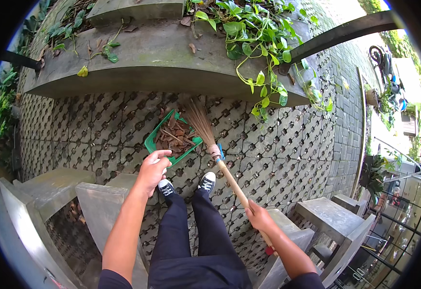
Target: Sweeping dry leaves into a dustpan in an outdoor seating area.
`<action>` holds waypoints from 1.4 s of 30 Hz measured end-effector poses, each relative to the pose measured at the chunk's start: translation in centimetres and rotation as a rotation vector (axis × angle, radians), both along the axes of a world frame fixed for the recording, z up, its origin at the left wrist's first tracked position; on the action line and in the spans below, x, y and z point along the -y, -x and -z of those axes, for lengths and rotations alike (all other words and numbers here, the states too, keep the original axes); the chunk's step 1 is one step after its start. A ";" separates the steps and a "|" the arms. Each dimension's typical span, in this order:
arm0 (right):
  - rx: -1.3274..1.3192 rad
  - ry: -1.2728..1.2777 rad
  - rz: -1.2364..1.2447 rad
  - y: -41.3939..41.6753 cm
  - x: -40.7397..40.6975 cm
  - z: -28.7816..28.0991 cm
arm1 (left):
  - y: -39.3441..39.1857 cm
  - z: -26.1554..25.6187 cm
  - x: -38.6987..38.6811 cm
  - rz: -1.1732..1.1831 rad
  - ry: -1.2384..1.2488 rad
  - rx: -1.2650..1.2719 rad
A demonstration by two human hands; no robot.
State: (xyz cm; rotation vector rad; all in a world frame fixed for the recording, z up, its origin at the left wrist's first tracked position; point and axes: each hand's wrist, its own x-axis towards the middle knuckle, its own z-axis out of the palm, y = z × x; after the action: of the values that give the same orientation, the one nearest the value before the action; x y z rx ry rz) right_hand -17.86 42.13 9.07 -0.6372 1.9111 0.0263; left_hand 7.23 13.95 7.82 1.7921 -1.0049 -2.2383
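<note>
My left hand (154, 172) is closed around the white handle end of a green plastic dustpan (150, 141); its grip hides most of the handle. Dry brown leaves (176, 135) and bits of twig fill the pan. In my right hand (259, 215) is the wooden pole of a stick broom (232, 178). Its bristles (199, 121) fan out just to the right of the dustpan, towards the concrete ledge. A blue piece (221, 151) sits at the binding between bristles and pole.
Perforated paving blocks (116, 126) cover the ground. Ahead lies a concrete slab (141, 54) with trailing green vines (257, 47). Concrete seats stand at left (58, 188) and right (329, 216). A dark metal bar (344, 34) slants at upper right. Potted plants (373, 173) line the far right.
</note>
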 end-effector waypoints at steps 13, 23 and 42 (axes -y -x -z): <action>-0.084 0.069 -0.095 2.0 -3.9 -5.3 | 0.4 -0.7 0.0 -0.068 0.015 0.024; 0.055 0.100 -0.094 0.3 -5.0 -2.5 | 0.5 -0.2 0.0 -0.110 0.008 0.006; -0.007 -0.015 -0.130 -2.0 -8.7 -2.3 | -0.8 -0.5 2.2 -0.265 -0.142 -0.083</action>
State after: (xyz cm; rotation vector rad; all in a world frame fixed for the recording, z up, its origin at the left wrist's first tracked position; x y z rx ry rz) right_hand -15.85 50.83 11.39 -0.7508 1.8721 0.1254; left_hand 8.02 11.74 8.37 1.7494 -0.5688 -2.2430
